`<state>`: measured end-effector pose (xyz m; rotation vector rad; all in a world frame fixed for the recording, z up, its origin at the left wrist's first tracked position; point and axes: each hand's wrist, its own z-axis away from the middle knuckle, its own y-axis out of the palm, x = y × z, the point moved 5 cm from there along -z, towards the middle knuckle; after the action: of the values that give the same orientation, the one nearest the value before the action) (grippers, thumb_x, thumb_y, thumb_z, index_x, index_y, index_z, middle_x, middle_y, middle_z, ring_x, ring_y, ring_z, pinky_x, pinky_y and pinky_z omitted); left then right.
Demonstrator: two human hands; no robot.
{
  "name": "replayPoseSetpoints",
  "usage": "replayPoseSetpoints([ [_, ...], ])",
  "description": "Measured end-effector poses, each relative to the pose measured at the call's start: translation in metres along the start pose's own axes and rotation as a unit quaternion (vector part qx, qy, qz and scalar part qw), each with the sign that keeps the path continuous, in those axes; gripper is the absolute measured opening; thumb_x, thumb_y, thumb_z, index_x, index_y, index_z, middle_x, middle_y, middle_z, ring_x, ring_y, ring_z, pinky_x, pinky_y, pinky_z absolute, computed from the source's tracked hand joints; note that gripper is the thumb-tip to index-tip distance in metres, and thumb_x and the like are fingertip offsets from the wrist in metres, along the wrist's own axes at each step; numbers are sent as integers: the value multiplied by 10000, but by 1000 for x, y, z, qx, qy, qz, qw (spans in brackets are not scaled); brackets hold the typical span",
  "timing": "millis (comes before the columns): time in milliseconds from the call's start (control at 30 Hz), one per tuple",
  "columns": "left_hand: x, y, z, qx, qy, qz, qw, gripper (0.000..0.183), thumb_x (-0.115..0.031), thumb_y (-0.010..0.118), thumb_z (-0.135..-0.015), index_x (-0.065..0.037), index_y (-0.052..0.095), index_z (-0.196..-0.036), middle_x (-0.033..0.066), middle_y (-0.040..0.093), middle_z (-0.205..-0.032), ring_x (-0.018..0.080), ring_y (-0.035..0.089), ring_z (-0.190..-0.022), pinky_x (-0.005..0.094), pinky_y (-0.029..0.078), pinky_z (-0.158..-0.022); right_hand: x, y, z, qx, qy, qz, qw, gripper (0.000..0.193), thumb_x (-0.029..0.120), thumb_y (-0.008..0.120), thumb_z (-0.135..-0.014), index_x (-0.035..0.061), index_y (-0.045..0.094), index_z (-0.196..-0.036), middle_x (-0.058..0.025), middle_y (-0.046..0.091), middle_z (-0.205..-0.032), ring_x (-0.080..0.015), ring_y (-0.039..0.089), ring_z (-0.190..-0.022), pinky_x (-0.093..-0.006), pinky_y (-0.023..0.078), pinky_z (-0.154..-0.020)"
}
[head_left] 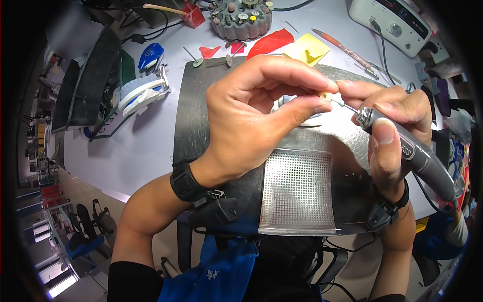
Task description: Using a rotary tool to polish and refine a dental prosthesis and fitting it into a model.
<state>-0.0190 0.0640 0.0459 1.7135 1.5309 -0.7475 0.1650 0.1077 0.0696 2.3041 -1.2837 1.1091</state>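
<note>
Between thumb and forefinger, my left hand [246, 116] pinches a small cream-coloured piece that looks like a dental crown [327, 95], mostly covered by the fingertips. My right hand [402, 113] is wrapped round a dark grey rotary handpiece [425, 163], tilted with its metal nose toward the left. A thin shank with a pale grinding tip [339, 99] sticks out of it and meets or nearly meets the piece; exact contact cannot be made out. My right forefinger reaches close to my left fingertips. Below the hands lies a white and blue object, largely hidden.
A perforated metal grille [297, 194] is set in the dark work pad [193, 110]. To the left stands a dental model on a frame [143, 93]. Behind are a round bur holder [241, 24], red sheets [271, 43], a yellow note [308, 49] and a white control unit [387, 22].
</note>
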Motion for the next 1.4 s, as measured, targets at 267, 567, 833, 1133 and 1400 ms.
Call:
replayPoseSetpoints([
  [267, 0, 1, 0, -1, -7, 6, 1000, 299, 126, 723, -884, 47, 595, -1142, 201, 709, -1111, 231, 722, -1053, 329, 606, -946, -1, -1, 0, 2, -6, -7, 1000, 192, 188, 592, -1013, 53, 496, -1111, -152, 644, -920, -360, 697, -1081, -419, 600, -925],
  [567, 1, 0, 0, 1, -6, 5, 1000, 311, 120, 734, -878, 48, 591, -1145, 203, 709, -1111, 233, 721, -1058, 331, 606, -948, 0, 1, -1, 5, -6, 18, 1000, 171, 166, 599, -1007, 53, 513, -1103, -154, 658, -924, -356, 700, -1082, -412, 584, -929],
  [833, 1, 1, 0, 0, -14, 10, 1000, 301, 124, 721, -886, 48, 591, -1147, 203, 710, -1115, 225, 721, -1049, 329, 607, -945, -2, 0, -2, -11, 2, -15, 1000, 154, 138, 585, -1006, 48, 514, -1110, -153, 650, -919, -351, 706, -1063, -428, 591, -925],
  [1133, 1, 0, 0, -2, -21, 5, 1000, 292, 121, 717, -891, 53, 596, -1147, 205, 713, -1115, 216, 722, -1041, 321, 610, -937, -2, 0, -1, -8, -4, 2, 1000, 149, 131, 585, -1007, 49, 513, -1107, -150, 646, -933, -366, 706, -1064, -433, 594, -920],
  [1400, 2, 0, 0, -2, -15, 2, 1000, 289, 122, 718, -890, 52, 596, -1142, 202, 714, -1111, 215, 722, -1043, 320, 612, -934, -1, 0, -2, -7, -4, 11, 1000, 140, 128, 585, -1006, 50, 517, -1099, -152, 652, -920, -358, 708, -1064, -432, 589, -920],
])
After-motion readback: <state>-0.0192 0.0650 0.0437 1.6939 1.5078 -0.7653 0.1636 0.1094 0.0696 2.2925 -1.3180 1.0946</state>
